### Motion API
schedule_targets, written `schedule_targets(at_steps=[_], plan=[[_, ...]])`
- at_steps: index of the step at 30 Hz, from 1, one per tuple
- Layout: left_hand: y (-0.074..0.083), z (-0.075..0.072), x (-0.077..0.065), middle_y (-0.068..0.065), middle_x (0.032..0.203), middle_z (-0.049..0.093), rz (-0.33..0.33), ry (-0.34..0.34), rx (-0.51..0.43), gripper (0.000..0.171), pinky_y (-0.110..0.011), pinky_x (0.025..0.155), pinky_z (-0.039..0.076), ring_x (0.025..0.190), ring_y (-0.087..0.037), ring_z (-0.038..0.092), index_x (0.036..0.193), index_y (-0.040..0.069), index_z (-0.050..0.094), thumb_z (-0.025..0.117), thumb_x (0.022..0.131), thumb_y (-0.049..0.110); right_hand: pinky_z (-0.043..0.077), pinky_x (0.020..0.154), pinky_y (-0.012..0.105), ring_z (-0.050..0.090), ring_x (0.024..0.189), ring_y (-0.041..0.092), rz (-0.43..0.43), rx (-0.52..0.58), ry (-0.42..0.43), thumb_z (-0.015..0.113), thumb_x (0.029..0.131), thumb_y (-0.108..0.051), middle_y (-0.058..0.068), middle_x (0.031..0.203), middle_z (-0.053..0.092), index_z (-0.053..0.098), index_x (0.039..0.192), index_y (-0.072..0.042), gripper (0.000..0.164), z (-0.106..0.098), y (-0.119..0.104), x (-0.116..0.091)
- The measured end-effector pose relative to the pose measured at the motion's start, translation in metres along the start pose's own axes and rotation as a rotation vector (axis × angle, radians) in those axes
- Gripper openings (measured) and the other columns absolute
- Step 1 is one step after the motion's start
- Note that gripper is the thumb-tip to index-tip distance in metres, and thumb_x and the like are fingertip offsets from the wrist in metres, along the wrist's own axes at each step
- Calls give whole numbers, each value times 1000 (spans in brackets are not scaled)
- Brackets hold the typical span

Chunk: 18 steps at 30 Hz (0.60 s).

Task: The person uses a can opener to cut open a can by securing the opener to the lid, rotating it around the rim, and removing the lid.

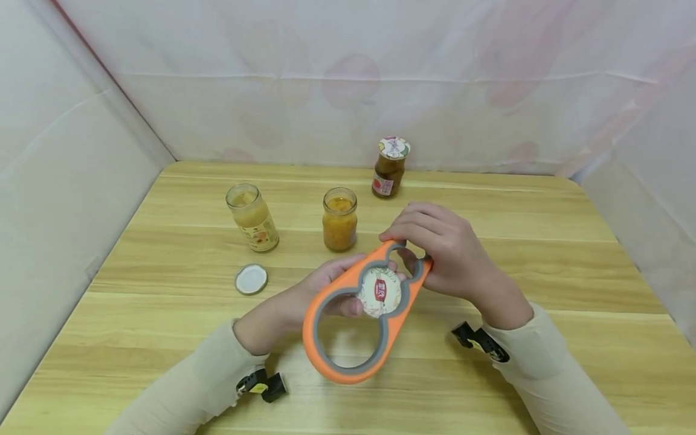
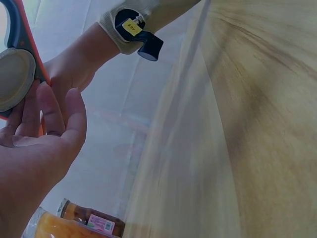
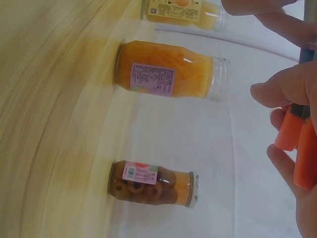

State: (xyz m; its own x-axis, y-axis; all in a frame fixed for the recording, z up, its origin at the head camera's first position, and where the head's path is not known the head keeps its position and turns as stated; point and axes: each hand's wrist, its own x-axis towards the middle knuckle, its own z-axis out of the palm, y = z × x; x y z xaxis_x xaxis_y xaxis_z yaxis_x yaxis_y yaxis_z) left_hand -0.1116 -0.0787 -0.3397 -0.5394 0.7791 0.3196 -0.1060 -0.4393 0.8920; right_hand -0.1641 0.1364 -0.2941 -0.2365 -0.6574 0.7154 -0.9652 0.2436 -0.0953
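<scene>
An orange and grey jar opener (image 1: pixel 348 376) with several round openings is held above the table, tilted. My right hand (image 1: pixel 448 254) grips its narrow end. A patterned jar lid (image 1: pixel 380 292) with a red label sits in its middle opening; the left wrist view shows the lid's pale underside. My left hand (image 1: pixel 321 293) is under the opener, palm up, with fingers touching the lid from below and the thumb by its edge. Two fingers (image 2: pixel 75 114) stay loosely bent, away from the lid. An uncapped jar of orange fruit (image 1: pixel 339 225) stands just beyond the hands.
A tall uncapped jar of pale yellow fruit (image 1: pixel 255 223) stands at the left. In front of it a jar lid (image 1: pixel 251 280) lies with its white inside up. Further back is a capped jar of dark fruit (image 1: pixel 389 169). Fabric walls (image 1: pixel 348 90) border the wooden table (image 1: pixel 163 338).
</scene>
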Motion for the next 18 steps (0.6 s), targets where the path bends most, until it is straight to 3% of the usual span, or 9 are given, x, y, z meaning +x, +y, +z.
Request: schedule_targets(at_steps=[11,15,18], plan=[[4,1,0,-11,125,53,22,11,56,69,-42,98,38,112,-27,50,139,3,34,68,84,28,44,86,36,56,83,17,-19,24,-2,49,65,3,-3,87,63,68,92,-10,35,3,1,1],[7,2,0,-14,121,54,25,63,127,68,-42,94,41,106,-25,53,133,-3,38,68,83,32,43,91,39,56,85,17,-7,5,-23,51,65,4,-2,88,63,68,93,-10,35,3,3,-2],[5,1,-1,-14,117,56,-25,145,130,67,-39,92,43,104,-23,55,129,-7,41,69,82,32,42,93,39,57,85,18,11,-31,-2,51,66,4,-2,86,64,68,91,-10,34,0,4,-3]])
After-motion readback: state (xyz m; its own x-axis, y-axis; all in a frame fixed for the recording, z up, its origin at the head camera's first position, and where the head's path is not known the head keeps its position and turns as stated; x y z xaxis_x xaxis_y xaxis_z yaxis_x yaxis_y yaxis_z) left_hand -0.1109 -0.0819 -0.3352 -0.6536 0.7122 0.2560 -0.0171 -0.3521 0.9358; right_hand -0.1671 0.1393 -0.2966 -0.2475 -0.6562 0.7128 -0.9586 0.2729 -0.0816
